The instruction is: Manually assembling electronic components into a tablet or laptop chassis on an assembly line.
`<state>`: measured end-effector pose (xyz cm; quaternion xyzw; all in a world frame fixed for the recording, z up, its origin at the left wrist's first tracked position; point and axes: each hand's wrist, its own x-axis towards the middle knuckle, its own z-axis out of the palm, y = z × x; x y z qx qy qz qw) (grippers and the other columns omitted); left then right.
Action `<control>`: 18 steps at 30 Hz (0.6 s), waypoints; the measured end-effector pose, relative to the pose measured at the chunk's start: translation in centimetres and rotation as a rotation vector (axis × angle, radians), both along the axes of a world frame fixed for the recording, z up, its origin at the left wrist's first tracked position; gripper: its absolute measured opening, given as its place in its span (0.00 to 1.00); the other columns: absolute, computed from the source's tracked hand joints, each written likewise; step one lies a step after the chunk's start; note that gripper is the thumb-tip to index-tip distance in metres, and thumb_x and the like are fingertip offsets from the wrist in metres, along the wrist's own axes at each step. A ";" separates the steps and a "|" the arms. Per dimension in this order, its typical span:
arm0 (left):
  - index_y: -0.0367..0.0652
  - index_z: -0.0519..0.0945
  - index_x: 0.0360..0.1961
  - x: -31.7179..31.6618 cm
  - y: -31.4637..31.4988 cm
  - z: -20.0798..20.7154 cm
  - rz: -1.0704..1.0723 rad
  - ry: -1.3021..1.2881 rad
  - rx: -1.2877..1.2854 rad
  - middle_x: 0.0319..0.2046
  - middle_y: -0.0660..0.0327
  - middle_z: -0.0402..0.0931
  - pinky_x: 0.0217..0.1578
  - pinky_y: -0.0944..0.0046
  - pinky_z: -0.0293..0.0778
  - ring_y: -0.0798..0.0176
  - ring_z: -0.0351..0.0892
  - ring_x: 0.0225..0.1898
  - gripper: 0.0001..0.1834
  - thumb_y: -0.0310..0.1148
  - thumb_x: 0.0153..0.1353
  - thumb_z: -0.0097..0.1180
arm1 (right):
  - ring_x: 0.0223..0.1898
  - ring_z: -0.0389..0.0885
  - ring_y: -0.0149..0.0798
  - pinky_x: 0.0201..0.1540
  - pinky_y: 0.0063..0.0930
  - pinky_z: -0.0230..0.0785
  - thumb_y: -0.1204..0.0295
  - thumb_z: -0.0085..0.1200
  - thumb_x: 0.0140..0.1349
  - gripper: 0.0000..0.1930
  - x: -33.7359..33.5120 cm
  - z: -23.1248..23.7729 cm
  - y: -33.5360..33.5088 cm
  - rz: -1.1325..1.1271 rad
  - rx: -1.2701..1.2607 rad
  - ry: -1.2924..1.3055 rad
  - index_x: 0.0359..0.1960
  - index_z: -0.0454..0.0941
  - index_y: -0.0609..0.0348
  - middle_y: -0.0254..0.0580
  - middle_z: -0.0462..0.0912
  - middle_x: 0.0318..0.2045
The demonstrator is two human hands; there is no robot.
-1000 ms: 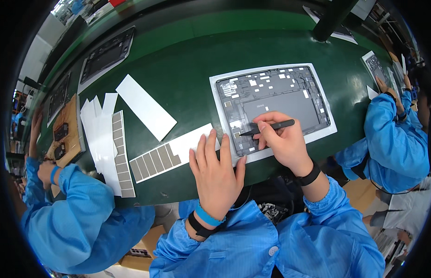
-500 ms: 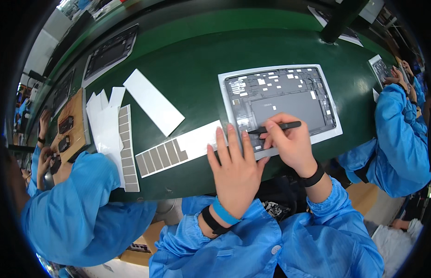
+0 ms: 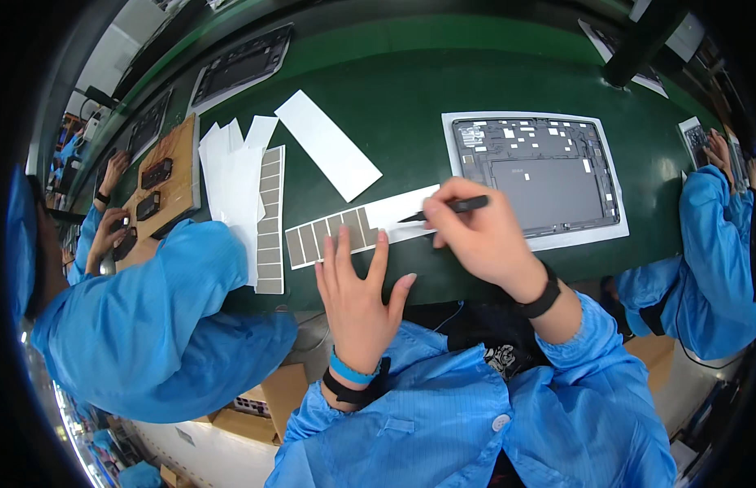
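Observation:
My left hand (image 3: pixel 357 305) lies with fingers spread, its fingertips on the lower edge of a white backing sheet (image 3: pixel 402 210) that carries grey rectangular stickers (image 3: pixel 325 234). Black tweezers (image 3: pixel 467 205) are gripped in my right hand (image 3: pixel 488 240), their tips low over the sheet's white part, beside the last grey stickers. Whether the tips hold anything is too small to tell. To the right, a dark grey tablet-like housing (image 3: pixel 549 199) dotted with small white pieces rests on a white sheet (image 3: pixel 585 237); neither hand is on it.
Left of the sheet lie a loose white strip (image 3: pixel 329 146), a pile of white papers (image 3: pixel 227 175) and another grey-sticker strip (image 3: pixel 270 224). A co-worker's hands (image 3: pixel 109 232) handle a black part near a wooden board (image 3: pixel 178 183). Another co-worker's sleeve (image 3: pixel 707 220) is at right. A post (image 3: pixel 642 49) stands behind.
My right hand with the tweezers has moved from the housing's lower left corner to the backing sheet. My left hand has slid left along the sheet, onto its grey-sticker part. The view has shifted.

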<state>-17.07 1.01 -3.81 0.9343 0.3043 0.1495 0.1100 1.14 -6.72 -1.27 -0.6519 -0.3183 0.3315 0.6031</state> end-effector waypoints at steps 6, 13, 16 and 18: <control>0.55 0.72 0.68 -0.7 0.1 -0.6 -0.042 0.087 0.010 0.71 0.37 0.55 0.65 0.28 0.53 0.28 0.53 0.71 0.38 0.58 0.59 0.62 | 0.24 0.83 0.28 0.27 0.21 0.73 0.71 0.56 0.67 0.09 -1.6 -0.5 2.5 0.089 -0.131 -0.199 0.36 0.79 0.68 0.41 0.82 0.23; 0.56 0.73 0.67 -0.2 -0.1 -0.4 -0.060 0.074 -0.008 0.70 0.37 0.56 0.65 0.28 0.53 0.26 0.53 0.70 0.39 0.60 0.56 0.62 | 0.22 0.81 0.27 0.28 0.20 0.74 0.74 0.54 0.68 0.10 -2.2 -1.1 2.0 -0.084 0.129 0.057 0.46 0.81 0.68 0.40 0.84 0.29; 0.53 0.75 0.65 0.4 -0.1 -0.2 -0.035 0.036 -0.026 0.69 0.37 0.58 0.66 0.29 0.53 0.28 0.54 0.70 0.38 0.58 0.56 0.63 | 0.22 0.81 0.27 0.29 0.21 0.75 0.75 0.54 0.68 0.11 2.5 1.2 -1.7 -0.233 0.211 0.002 0.47 0.81 0.68 0.38 0.83 0.23; 0.46 0.78 0.60 0.5 -0.1 0.6 0.018 0.020 0.067 0.66 0.39 0.63 0.64 0.29 0.55 0.30 0.58 0.69 0.33 0.54 0.58 0.64 | 0.22 0.81 0.27 0.34 0.21 0.77 0.74 0.53 0.68 0.12 6.2 2.5 -5.7 -0.297 0.181 -0.124 0.47 0.80 0.72 0.36 0.81 0.20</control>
